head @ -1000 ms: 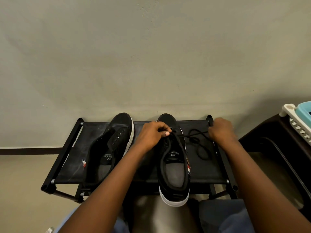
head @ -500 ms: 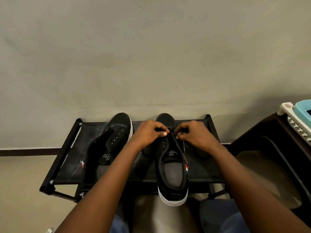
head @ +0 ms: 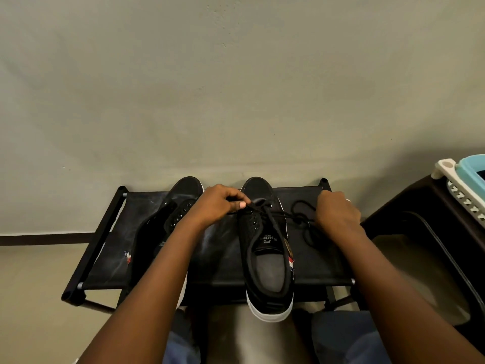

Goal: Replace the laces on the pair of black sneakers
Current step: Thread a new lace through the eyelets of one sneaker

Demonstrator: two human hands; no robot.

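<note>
On rack (head: 110, 245), left hand (head: 217, 203) pinching lace (head: 275, 212) — sneaker (head: 265, 248)

We are seeing two black sneakers with white soles lying toes toward the wall on the rack (head: 312, 261). The right sneaker (head: 265, 248) is carrying a black lace (head: 301, 219) through its front eyelets, trailing rightward; the left sneaker (head: 170, 222) is sitting unlaced.

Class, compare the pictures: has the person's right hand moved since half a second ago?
Yes. The right hand has moved right, away from the sneaker it was working at, toward the right end of the rack, pulling the lace.
</note>
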